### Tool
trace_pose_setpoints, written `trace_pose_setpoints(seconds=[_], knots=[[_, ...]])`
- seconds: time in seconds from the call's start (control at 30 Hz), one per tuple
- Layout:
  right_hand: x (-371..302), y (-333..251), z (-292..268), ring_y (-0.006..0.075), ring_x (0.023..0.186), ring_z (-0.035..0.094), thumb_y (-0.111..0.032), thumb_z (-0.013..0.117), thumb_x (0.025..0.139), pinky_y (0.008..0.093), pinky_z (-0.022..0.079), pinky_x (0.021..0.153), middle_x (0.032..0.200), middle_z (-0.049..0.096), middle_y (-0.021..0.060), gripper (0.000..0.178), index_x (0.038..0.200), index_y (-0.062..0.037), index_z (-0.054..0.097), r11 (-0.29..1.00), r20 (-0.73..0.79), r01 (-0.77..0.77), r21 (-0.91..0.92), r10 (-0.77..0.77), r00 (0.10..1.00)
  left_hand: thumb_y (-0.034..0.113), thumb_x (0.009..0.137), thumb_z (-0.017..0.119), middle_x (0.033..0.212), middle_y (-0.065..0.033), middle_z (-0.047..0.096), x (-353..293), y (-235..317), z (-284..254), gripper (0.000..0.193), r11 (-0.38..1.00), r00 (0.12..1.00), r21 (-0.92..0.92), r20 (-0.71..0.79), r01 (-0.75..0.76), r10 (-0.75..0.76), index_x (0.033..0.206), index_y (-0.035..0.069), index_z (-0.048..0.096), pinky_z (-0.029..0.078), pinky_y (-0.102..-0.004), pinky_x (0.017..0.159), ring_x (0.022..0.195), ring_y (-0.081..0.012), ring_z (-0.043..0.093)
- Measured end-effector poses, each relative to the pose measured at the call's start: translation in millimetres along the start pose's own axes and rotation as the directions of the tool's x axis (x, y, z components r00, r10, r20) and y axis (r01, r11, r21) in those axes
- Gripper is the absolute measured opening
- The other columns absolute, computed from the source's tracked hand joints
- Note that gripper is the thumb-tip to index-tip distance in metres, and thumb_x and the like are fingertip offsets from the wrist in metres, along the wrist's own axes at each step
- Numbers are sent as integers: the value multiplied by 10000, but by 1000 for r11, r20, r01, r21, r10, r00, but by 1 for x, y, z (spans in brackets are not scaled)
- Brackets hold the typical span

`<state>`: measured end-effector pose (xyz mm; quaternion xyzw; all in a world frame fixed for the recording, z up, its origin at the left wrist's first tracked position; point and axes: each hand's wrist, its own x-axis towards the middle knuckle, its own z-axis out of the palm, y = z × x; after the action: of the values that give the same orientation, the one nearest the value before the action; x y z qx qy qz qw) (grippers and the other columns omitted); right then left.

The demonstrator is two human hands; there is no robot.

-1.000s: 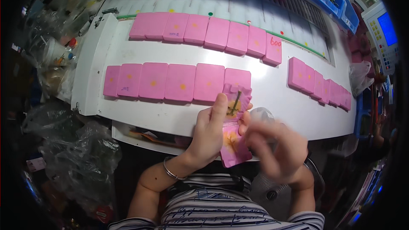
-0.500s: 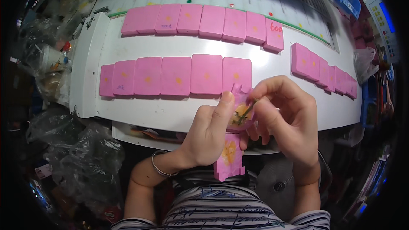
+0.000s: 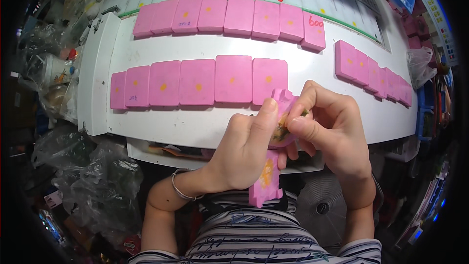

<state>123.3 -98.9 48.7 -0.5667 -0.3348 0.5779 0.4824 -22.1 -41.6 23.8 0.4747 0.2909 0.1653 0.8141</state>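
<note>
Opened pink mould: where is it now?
In the head view, the opened pink mould is just right of centre, gripped by the left hand, the right hand at its upper half, below the near block row's right end.

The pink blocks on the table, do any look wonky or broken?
None looks broken. The far row's rightmost block looks odd because only it has big red marks, and the near row is slightly uneven: its top edges don't line up.

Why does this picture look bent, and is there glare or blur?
In the head view, the smooth white tabletop has curved edges, fitting a fisheye lens; the head view's corners fall black; in that view, glare brightens the tabletop between rectangular pink blocks, and the bare left hand and right hand look fairly sharp.
</note>
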Motion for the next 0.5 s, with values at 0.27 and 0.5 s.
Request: trace_pose_setpoints(seconds=[0.27, 0.5], knots=[[3, 1, -1, 65, 534, 473, -36, 630, 805, 200, 423, 487, 766, 425, 27, 104, 786, 48, 573, 998, 67, 8, 59, -12, 998, 350, 974, 203, 672, -106, 600, 1, -4, -2, 571, 997, 1000, -77, -20, 1, -2, 853, -54, 588, 444, -238, 516, 537, -119, 535], [3, 8, -4, 70, 562, 490, -57, 635, 808, 209, 439, 505, 778, 438, 25, 116, 792, 40, 574, 992, 82, 20, 127, -31, 996, 371, 973, 191, 667, -106, 595, 1, -4, -3, 591, 996, 998, -69, -18, 59, -60, 841, -49, 586, 448, -241, 510, 528, -121, 541]])
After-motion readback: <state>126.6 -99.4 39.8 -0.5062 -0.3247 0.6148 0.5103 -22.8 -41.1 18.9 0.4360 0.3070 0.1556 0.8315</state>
